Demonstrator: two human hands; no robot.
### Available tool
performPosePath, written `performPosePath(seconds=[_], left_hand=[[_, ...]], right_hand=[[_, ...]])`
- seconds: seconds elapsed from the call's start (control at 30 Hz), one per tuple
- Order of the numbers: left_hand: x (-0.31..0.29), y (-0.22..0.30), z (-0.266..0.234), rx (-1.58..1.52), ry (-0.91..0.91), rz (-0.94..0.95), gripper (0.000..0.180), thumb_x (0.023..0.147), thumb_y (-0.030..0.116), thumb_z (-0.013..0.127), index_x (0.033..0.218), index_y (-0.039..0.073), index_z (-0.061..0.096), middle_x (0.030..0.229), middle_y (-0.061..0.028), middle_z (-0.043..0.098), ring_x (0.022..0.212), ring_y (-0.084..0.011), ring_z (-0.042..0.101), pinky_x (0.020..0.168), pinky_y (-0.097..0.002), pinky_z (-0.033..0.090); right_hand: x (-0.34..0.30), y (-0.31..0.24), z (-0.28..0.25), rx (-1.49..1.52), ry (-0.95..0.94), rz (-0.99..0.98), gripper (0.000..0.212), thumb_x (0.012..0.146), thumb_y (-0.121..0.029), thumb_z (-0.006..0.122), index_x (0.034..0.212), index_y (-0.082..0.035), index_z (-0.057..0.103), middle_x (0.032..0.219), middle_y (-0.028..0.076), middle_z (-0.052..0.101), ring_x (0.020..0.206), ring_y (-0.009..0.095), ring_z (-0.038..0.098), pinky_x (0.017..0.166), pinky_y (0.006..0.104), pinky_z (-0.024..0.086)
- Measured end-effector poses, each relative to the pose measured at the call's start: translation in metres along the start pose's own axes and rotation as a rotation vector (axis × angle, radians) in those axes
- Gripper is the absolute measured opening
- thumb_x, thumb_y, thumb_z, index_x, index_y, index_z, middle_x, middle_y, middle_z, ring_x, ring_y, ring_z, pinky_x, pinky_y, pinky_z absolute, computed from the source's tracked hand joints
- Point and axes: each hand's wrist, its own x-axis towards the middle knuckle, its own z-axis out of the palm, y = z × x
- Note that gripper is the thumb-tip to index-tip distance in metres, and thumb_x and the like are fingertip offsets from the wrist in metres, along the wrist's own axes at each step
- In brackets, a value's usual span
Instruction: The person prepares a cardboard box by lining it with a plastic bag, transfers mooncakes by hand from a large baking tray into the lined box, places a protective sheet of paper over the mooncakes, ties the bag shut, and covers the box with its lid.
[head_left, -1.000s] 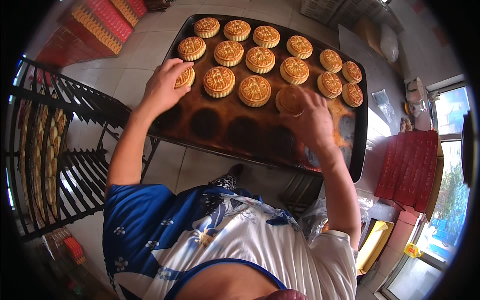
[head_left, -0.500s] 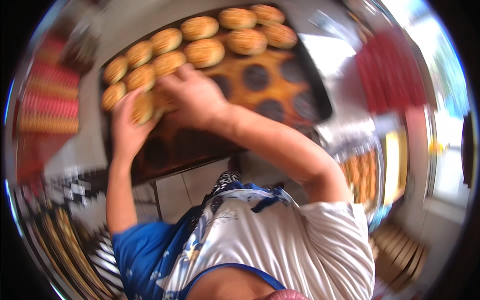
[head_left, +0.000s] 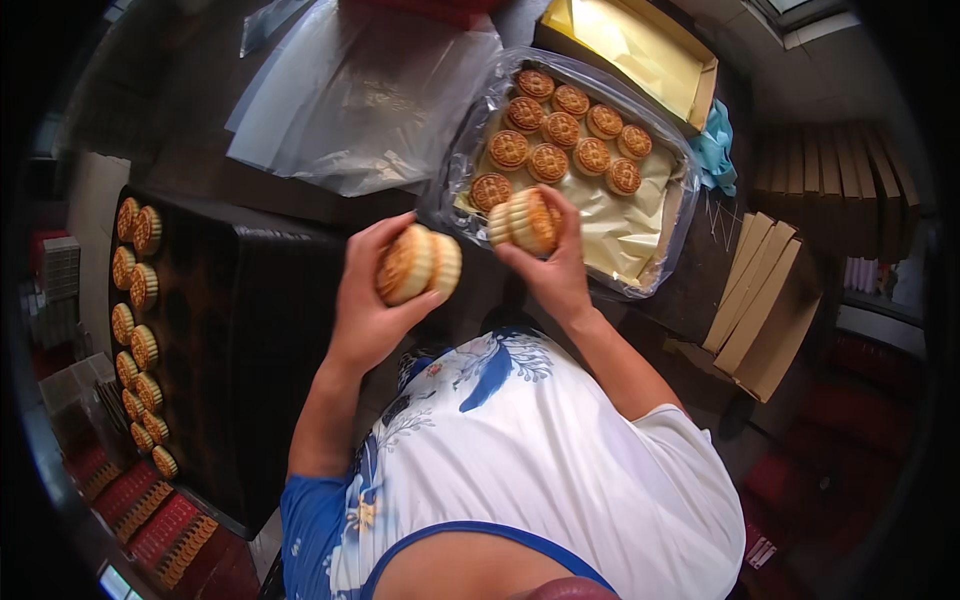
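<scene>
Dark worktop (head_left: 250, 110), stacked flat cartons (head_left: 760, 310)

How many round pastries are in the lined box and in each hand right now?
round pastries in the lined box: 11
in the left hand: 2
in the right hand: 2
Total: 15

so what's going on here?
A person holds mooncakes in both hands: two in the left hand, two in the right hand, over the edge of a plastic-lined box that has about nine in it. A dark tray at the left has a row along its far edge.
</scene>
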Motion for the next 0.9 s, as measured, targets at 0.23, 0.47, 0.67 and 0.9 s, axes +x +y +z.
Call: performPosePath(seconds=[0.23,0.47,0.67,0.9], left_hand=[[0.157,-0.089,0.234,0.494,-0.146,0.309,0.071,0.072,0.021,0.084,0.137,0.023,0.057,0.132,-0.0132,0.052,0.123,-0.0334,0.055,0.108,-0.0486,0.041],[0.175,-0.128,0.271,0.749,-0.075,0.461,0.079,0.070,0.026,0.085,0.142,0.028,0.054,0.135,-0.0122,0.051,0.128,-0.0334,0.049,0.113,-0.0512,0.030],[0.106,-0.117,0.253,0.912,-0.220,0.353,0.079,0.079,0.035,0.081,0.150,0.025,0.048,0.147,-0.0131,0.048,0.137,-0.0318,0.045,0.119,-0.0556,0.023],[0.084,-0.141,0.234,0.972,-0.266,0.401,0.053,0.090,0.029,0.069,0.141,0.018,0.057,0.152,-0.0120,0.047,0.145,-0.0290,0.040,0.120,-0.0555,0.022]], right_hand=[[0.038,0.117,-0.137,-0.569,0.400,0.061,0.082,0.074,-0.013,0.087,0.143,-0.010,0.043,0.136,0.018,0.043,0.126,0.037,0.049,0.108,0.0449,0.043],[0.044,0.158,-0.142,-0.591,0.325,-0.078,0.088,0.074,-0.013,0.087,0.149,-0.013,0.039,0.141,0.019,0.041,0.132,0.040,0.043,0.111,0.0483,0.039],[-0.017,0.135,-0.152,-0.816,0.131,-0.006,0.084,0.082,-0.024,0.083,0.151,-0.008,0.037,0.148,0.020,0.042,0.133,0.042,0.044,0.110,0.0488,0.036],[-0.020,0.153,-0.148,-0.705,0.035,0.105,0.070,0.093,-0.021,0.070,0.152,-0.005,0.036,0.153,0.026,0.039,0.138,0.046,0.043,0.114,0.0483,0.036]])
